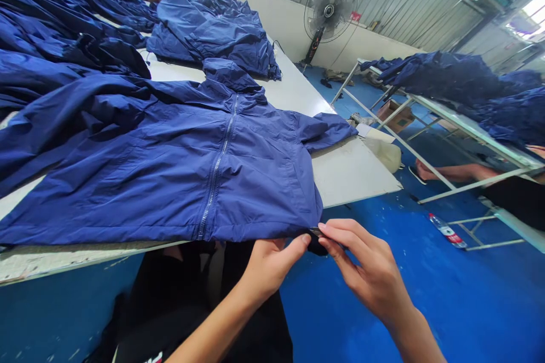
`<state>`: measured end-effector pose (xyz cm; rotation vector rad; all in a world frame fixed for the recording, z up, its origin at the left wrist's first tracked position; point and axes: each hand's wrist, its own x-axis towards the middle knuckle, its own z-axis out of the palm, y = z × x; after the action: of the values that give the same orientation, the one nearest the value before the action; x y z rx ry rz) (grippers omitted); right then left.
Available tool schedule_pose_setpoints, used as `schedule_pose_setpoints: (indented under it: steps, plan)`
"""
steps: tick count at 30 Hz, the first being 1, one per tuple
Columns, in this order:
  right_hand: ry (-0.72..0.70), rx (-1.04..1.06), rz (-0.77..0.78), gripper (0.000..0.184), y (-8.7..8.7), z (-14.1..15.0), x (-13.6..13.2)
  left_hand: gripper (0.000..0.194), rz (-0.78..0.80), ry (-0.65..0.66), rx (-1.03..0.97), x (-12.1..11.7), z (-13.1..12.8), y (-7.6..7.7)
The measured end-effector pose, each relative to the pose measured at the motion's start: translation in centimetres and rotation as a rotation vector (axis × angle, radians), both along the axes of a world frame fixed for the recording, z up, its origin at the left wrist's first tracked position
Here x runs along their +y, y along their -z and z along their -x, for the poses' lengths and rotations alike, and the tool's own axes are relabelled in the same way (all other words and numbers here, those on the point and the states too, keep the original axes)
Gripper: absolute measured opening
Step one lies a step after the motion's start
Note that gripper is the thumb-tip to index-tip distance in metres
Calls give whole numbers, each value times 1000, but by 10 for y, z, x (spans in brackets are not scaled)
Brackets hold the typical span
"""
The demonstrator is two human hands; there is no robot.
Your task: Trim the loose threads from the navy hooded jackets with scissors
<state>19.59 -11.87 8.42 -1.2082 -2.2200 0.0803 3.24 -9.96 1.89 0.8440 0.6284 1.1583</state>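
Observation:
A navy zip-front hooded jacket [170, 170] lies flat and face up on a white table [355, 176], its hem hanging over the near edge. My left hand [270, 264] pinches the hem from below, with the thumb on top of the fabric. My right hand [366, 266] grips a dark, folded hem corner [317, 245] between its fingers and thumb, right beside my left thumb. What the fingers hold is mostly hidden, so the exact edge is hard to make out.
Heaped navy jackets [208, 28] cover the table's far end. A second table [468, 119] holds more, with a person's bare leg [455, 172] beyond it. A standing fan [328, 11] is by the wall. A plastic bottle [447, 231] lies on the blue floor.

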Motion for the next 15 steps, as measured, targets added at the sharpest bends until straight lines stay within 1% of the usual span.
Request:
schedule_pose_setpoints:
  steps: [6,10,12,15]
  plan:
    - [-31,5,-27,30,5,0,1,19,13,-16,-24,-1,-2,1]
    - [53,71,-102,28,9,1,-1,20,41,-21,7,-3,-1,1]
    - [76,96,-95,26,9,1,-2,18,34,-21,13,-3,0,0]
    - [52,91,-36,25,6,1,-3,19,22,-10,18,-3,1,1]
